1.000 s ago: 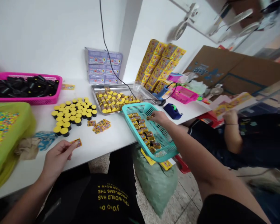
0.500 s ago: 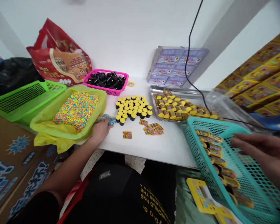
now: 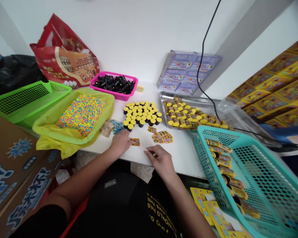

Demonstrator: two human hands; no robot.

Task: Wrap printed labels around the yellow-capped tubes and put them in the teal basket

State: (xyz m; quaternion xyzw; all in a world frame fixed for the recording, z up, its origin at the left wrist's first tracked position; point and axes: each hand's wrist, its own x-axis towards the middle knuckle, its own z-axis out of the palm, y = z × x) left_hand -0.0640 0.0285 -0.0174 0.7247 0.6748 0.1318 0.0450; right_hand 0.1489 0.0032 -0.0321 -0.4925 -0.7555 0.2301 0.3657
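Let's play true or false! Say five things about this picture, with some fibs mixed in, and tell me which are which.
1. The left hand is at a small card on the white table. True.
2. The pink basket holds colourful beads. False: it holds black pieces.
3. Yellow-topped pieces stand in a group on the white table. True.
4. The right hand is inside the teal basket. False: the right hand is near the card pile.
5. The red bag is left of the pink basket. True.
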